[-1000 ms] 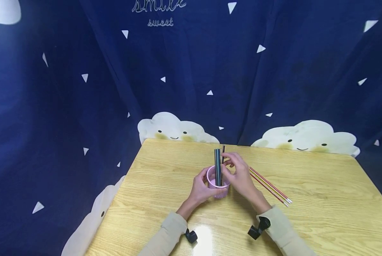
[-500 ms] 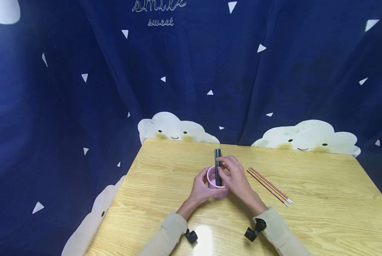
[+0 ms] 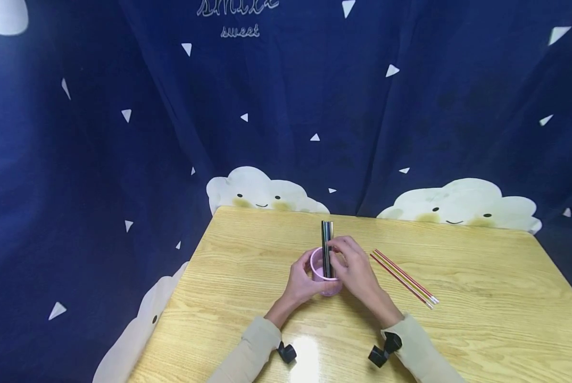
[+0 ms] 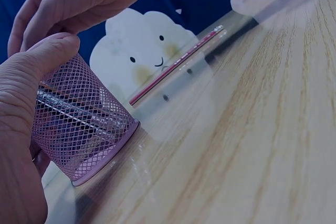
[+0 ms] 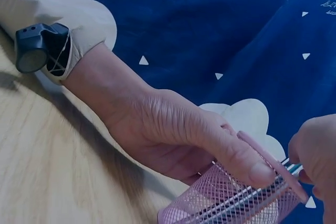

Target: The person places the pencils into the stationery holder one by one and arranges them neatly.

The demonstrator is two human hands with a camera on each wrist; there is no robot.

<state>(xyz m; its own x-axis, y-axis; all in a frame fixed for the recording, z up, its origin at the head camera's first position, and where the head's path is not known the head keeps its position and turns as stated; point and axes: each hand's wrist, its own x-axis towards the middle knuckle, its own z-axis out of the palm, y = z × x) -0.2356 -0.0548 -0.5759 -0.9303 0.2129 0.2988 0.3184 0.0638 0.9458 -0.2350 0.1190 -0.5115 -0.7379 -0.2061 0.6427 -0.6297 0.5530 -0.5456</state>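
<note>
A pink mesh pen cup (image 3: 332,291) stands upright on the table. My left hand (image 3: 300,284) grips its side, with the thumb across the near wall below the rim. Several dark pencils (image 3: 325,234) rise from the cup in a tight bunch, one pale one at their right. Over the rim, my right hand (image 3: 357,270) pinches the upper part of the bunch with thumb and fingers; how many pencils it holds is hidden. In the left wrist view, the cup's mesh (image 4: 86,119) shows pencil shafts leaning inside.
To the right of the cup lie red and yellow pencils (image 3: 405,275), side by side and slanted on the wooden table (image 3: 482,308). A dark blue curtain (image 3: 286,106) with white clouds and triangles hangs behind the table.
The right hand has moved slightly left and down, from a separate black pencil at the bunch's right onto the bunch. That pencil no longer stands out above the others. The left hand keeps still.
</note>
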